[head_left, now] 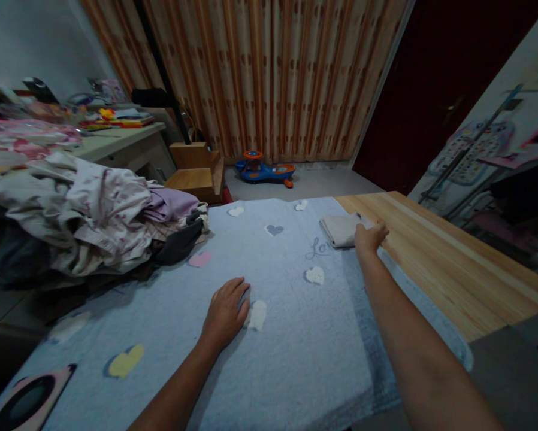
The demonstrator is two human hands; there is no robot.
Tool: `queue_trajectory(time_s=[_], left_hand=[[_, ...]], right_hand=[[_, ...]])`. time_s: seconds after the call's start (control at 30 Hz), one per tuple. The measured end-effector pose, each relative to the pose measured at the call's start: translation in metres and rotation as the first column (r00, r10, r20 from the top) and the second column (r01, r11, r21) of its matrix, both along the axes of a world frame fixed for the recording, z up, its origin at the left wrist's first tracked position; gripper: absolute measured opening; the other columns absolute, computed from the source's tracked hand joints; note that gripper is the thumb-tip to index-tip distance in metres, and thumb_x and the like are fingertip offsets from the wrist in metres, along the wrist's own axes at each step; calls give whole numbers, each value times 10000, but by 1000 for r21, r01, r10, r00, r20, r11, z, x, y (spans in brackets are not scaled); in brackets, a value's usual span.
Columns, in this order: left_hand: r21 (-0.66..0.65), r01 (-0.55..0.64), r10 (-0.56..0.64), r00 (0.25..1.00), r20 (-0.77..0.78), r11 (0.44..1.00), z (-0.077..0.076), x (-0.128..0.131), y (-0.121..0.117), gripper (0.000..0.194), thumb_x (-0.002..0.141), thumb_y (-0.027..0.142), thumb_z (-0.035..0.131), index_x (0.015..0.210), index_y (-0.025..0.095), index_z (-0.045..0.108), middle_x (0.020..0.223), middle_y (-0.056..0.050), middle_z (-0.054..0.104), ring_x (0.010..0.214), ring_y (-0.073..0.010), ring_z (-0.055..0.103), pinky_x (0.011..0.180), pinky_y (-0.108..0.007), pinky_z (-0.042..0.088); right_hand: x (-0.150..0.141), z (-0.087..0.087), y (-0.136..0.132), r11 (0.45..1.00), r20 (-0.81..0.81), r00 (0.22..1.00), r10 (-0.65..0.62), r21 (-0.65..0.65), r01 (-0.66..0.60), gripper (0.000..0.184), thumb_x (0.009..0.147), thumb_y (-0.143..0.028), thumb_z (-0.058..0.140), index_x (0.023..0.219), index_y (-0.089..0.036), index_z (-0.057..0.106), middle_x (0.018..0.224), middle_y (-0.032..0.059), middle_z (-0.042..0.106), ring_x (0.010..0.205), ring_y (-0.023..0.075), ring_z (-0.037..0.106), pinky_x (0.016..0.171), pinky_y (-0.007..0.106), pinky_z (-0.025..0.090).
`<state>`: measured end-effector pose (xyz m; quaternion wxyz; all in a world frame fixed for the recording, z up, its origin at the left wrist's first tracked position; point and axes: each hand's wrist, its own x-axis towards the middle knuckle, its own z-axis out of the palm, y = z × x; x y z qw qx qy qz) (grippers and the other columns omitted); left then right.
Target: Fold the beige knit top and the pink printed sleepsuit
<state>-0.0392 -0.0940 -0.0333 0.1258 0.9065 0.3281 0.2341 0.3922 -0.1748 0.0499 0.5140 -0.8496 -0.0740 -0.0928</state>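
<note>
My left hand (226, 311) lies flat on the pale blue blanket (287, 341), beside a white heart patch, holding nothing. Out at the blanket's right side, my right hand (370, 235) rests on the right end of a folded light-coloured cloth (338, 230). Its thumb and fingers are apart, and they partly cover that end. The cloth is a small, flat, layered bundle lying near the printed lettering. To the left is a heap of crumpled clothes (107, 209) in white, grey and dark tones, with a purple garment (172, 203) on its right side.
Bare wooden tabletop (431, 251) shows beyond the blanket on the right. A pink-edged device with a dark oval (26, 404) lies at the lower left. Behind are a cluttered desk (125, 139), a wooden seat (190, 176), a blue and orange ride-on toy (264, 172) and curtains (269, 78).
</note>
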Motion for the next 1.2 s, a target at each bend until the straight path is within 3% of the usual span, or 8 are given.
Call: queue_trajectory(time_s=[0.13, 0.23, 0.33, 0.5, 0.7, 0.8, 0.87, 1.2], left_hand=[[-5, -3, 3, 1000, 6, 1000, 3, 1, -1, 339, 875, 228, 533, 1196, 205, 640, 1321, -112, 617, 1252, -273, 547, 1058, -501, 445], [-7, -2, 2, 1000, 19, 1000, 3, 1, -2, 336, 872, 223, 531, 1189, 218, 642, 1311, -104, 622, 1243, -265, 552, 1058, -498, 443], [-11, -3, 3, 1000, 18, 1000, 3, 1, -2, 343, 868, 216, 532, 1195, 220, 638, 1318, -104, 617, 1248, -263, 546, 1060, -496, 439], [-24, -5, 6, 1000, 9, 1000, 2, 1, -2, 346, 873, 221, 537, 1206, 219, 632, 1336, -101, 607, 1269, -268, 529, 1072, -499, 430], [-22, -2, 3, 1000, 7, 1000, 3, 1, -3, 340, 876, 213, 541, 1204, 206, 633, 1332, -103, 607, 1274, -264, 525, 1081, -489, 423], [-22, -7, 7, 1000, 12, 1000, 4, 1, -4, 335, 875, 209, 546, 1199, 212, 636, 1331, -102, 607, 1276, -265, 524, 1084, -491, 419], [-26, -12, 12, 1000, 10, 1000, 5, 1, -4, 333, 876, 209, 547, 1197, 219, 637, 1332, -99, 608, 1275, -265, 525, 1083, -490, 419], [-91, -25, 26, 1000, 10, 996, 12, 2, -8, 370, 845, 152, 569, 1206, 212, 620, 1351, -91, 591, 1296, -249, 497, 1106, -471, 384]], right_hand=[[-4, 0, 15, 942, 102, 965, 242, -263, -209, 574, 818, -271, 530, 1363, -105, 450, 1481, 193, 413, 1412, 289, 317, 1177, 470, 208], [-8, -11, 20, 769, 58, 921, 385, -572, -285, 586, 897, -372, 487, 1399, -75, 432, 1526, 220, 360, 1443, 326, 249, 1169, 548, 141], [-9, -25, 19, 661, 38, 906, 422, -696, -279, 575, 922, -417, 470, 1395, -92, 454, 1534, 215, 355, 1443, 329, 241, 1160, 567, 115], [-6, -28, 18, 648, 50, 904, 426, -714, -266, 573, 922, -421, 472, 1395, -98, 456, 1539, 222, 350, 1444, 327, 248, 1153, 577, 129], [-48, -20, 27, 744, 244, 843, 479, -623, -243, 651, 889, -312, 495, 1478, -100, 317, 1614, 194, 220, 1498, 279, 129, 1193, 526, 83], [-95, -33, 36, 595, 155, 696, 701, -666, -450, 665, 920, -350, 458, 1500, -76, 282, 1597, 196, 270, 1484, 251, 204, 1191, 423, 183], [-124, -47, 40, 509, 45, 686, 726, -706, -492, 691, 927, -384, 463, 1499, -39, 288, 1600, 223, 244, 1483, 302, 203, 1188, 440, 191], [-149, -72, 39, 450, 28, 766, 642, -823, -347, 670, 978, -462, 356, 1457, 6, 371, 1546, 242, 348, 1447, 338, 270, 1159, 444, 204]])
